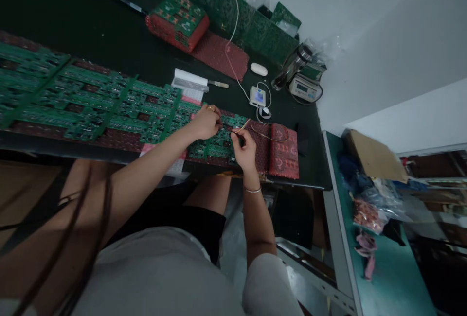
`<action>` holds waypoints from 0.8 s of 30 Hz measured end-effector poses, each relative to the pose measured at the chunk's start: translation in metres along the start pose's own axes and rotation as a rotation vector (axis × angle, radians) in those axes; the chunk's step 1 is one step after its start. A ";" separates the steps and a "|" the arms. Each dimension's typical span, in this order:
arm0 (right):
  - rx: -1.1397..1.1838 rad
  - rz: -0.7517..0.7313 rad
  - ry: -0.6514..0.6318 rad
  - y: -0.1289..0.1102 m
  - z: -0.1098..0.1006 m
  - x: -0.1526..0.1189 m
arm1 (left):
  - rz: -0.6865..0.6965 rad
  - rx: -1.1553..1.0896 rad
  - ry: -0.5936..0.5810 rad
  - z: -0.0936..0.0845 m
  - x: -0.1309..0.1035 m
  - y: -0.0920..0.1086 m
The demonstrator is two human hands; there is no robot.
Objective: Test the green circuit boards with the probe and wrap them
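Green circuit boards (146, 107) lie in a long row on pink bubble wrap along the table's front edge. My left hand (206, 121) is over the boards near the row's right end, its fingers bent together; what they hold, if anything, is hidden. Just to its right, my right hand (244, 146) pinches thin wires (242, 127) between thumb and fingers, close above the boards. The wires run toward a small white device (257, 96) with a lit screen. At the row's right end is a pink bubble-wrapped bundle (284, 151).
Behind the row are a wrapped stack of boards (178, 18), a knife-like tool (219, 84), white paper (189, 81) and a white oval object (259, 69). A glass bottle (292, 68) and a digital meter (304, 88) stand at back right. A cable crosses the table.
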State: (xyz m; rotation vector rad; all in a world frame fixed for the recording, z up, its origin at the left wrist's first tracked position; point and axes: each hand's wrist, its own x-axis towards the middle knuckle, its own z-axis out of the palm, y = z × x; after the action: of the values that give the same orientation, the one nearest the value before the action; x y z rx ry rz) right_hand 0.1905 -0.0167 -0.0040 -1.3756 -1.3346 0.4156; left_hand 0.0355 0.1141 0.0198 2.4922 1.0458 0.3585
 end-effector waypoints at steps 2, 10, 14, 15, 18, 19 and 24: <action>-0.013 0.014 -0.004 0.000 0.000 0.000 | 0.002 0.012 0.010 0.001 0.000 0.000; -0.027 0.034 -0.005 -0.004 -0.001 0.002 | 0.052 0.089 0.094 -0.002 -0.016 0.006; -0.033 0.042 -0.001 -0.004 -0.001 0.000 | 0.165 0.092 0.094 -0.002 -0.042 0.007; -0.043 0.044 0.000 -0.004 -0.002 -0.001 | 0.189 0.111 0.085 -0.001 -0.047 0.007; -0.061 0.052 0.022 -0.005 -0.003 0.002 | 0.191 0.157 0.088 0.002 -0.053 0.013; -0.051 0.057 0.022 -0.005 -0.003 0.006 | 0.186 0.164 0.088 0.002 -0.053 0.015; 0.074 0.017 -0.151 -0.003 0.023 0.053 | 0.191 0.123 0.116 -0.001 -0.076 0.024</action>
State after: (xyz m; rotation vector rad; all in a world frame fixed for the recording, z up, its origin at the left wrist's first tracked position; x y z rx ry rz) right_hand 0.1863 0.0384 0.0139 -1.3159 -1.4167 0.5841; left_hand -0.0021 0.0444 0.0259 2.7189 0.8986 0.5157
